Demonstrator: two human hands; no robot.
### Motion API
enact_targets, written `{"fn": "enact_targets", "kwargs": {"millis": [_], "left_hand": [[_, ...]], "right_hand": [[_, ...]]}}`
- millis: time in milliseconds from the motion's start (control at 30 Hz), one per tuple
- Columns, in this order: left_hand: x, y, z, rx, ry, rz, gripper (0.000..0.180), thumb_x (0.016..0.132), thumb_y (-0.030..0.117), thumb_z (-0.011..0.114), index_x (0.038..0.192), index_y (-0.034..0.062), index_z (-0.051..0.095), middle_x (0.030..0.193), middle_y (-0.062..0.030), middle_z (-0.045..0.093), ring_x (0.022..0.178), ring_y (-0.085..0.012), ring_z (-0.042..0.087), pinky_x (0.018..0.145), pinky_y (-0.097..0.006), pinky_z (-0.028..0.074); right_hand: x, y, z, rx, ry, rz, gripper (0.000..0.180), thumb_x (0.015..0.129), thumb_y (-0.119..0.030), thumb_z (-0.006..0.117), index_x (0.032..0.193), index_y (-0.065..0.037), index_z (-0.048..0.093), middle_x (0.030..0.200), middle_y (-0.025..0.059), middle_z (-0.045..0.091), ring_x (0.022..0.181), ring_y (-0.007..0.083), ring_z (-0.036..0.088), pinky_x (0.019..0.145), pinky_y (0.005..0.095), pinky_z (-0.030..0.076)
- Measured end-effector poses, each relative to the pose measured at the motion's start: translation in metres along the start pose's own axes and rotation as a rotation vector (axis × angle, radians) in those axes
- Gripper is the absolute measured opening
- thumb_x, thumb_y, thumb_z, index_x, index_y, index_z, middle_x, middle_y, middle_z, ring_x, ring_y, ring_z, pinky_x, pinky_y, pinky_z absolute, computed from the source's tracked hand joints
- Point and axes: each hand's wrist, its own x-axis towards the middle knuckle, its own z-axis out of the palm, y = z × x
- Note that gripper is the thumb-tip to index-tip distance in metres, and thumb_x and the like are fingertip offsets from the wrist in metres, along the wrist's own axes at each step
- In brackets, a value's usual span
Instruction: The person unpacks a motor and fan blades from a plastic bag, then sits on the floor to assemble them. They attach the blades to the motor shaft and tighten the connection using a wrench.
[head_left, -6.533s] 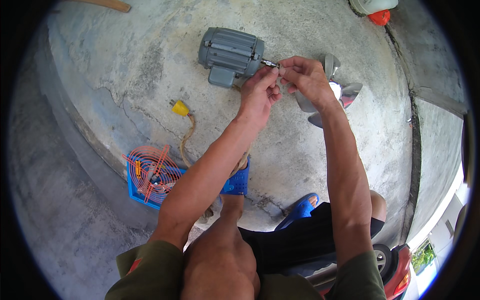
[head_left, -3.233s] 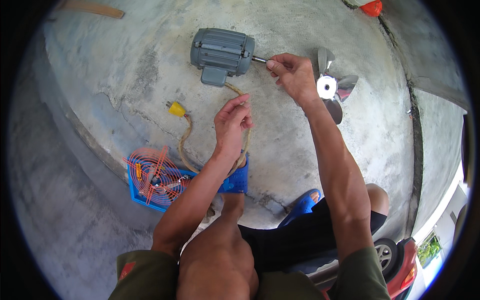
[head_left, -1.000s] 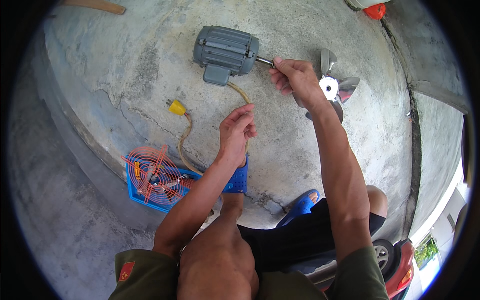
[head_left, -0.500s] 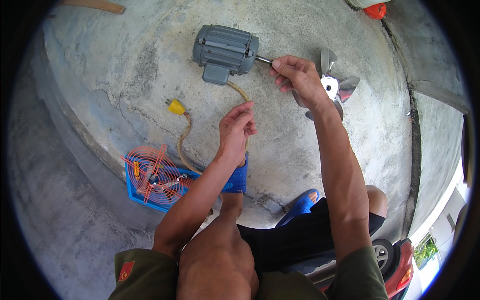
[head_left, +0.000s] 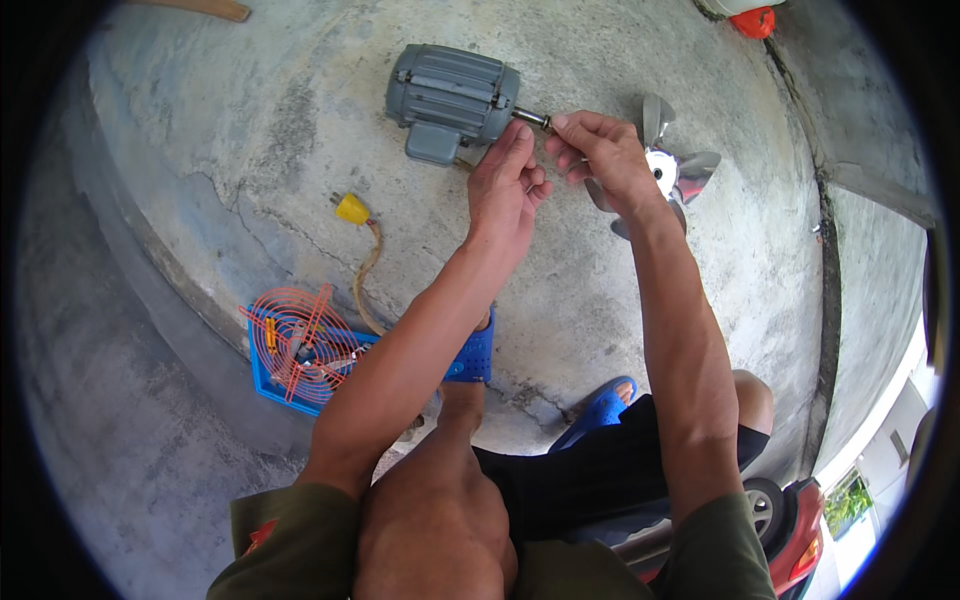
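grey motor (head_left: 450, 95) on concrete (head_left: 560, 300), its shaft (head_left: 530, 117) pinched near the tip by the right hand (head_left: 607, 163) — a fingertip grip, presumably suiting so thin a part; left hand (head_left: 502, 195) loosely curled just beside, contact unclear from here. the right hand partly hides the fan (head_left: 665, 165); orange grille (head_left: 314, 322) overlies blue basket (head_left: 268, 392).

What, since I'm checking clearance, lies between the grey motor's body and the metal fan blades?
In the head view, the shaft and right hand lie between the motor body and fan blades; left hand just below the shaft.
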Motion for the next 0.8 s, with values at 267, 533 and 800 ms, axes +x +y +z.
{"fn": "enact_targets", "kwargs": {"millis": [267, 533, 800], "left_hand": [[0.014, -0.003, 0.003, -0.020, -0.023, 0.024, 0.014, 0.106, 0.028, 0.074, 0.109, 0.0166, 0.067, 0.082, 0.0068, 0.055, 0.073, -0.0063, 0.055, 0.070, -0.026, 0.050], [0.015, -0.003, 0.000, -0.006, -0.012, 0.043, 0.012, 0.105, 0.026, 0.075, 0.105, 0.0165, 0.068, 0.081, 0.0070, 0.056, 0.072, -0.0063, 0.055, 0.070, -0.026, 0.050], [0.014, -0.003, 0.001, 0.002, -0.002, 0.027, 0.012, 0.105, 0.026, 0.075, 0.106, 0.0165, 0.069, 0.082, 0.0069, 0.057, 0.072, -0.0063, 0.055, 0.070, -0.027, 0.050]], "right_hand": [[0.000, -0.007, 0.000, -0.009, 0.009, 0.078, 0.033, 0.094, -0.015, 0.084, 0.121, 0.000, 0.074, 0.101, 0.0044, 0.077, 0.084, 0.0125, 0.069, 0.069, 0.0289, 0.055], [-0.006, -0.015, 0.008, -0.083, 0.013, -0.034, 0.032, 0.102, -0.029, 0.077, 0.118, -0.001, 0.075, 0.102, 0.0045, 0.078, 0.092, 0.0122, 0.070, 0.076, 0.0298, 0.057], [-0.004, -0.008, 0.002, -0.103, 0.065, -0.146, 0.034, 0.103, -0.034, 0.076, 0.106, 0.000, 0.077, 0.092, 0.0064, 0.077, 0.078, 0.0123, 0.067, 0.068, 0.0287, 0.055]]}}
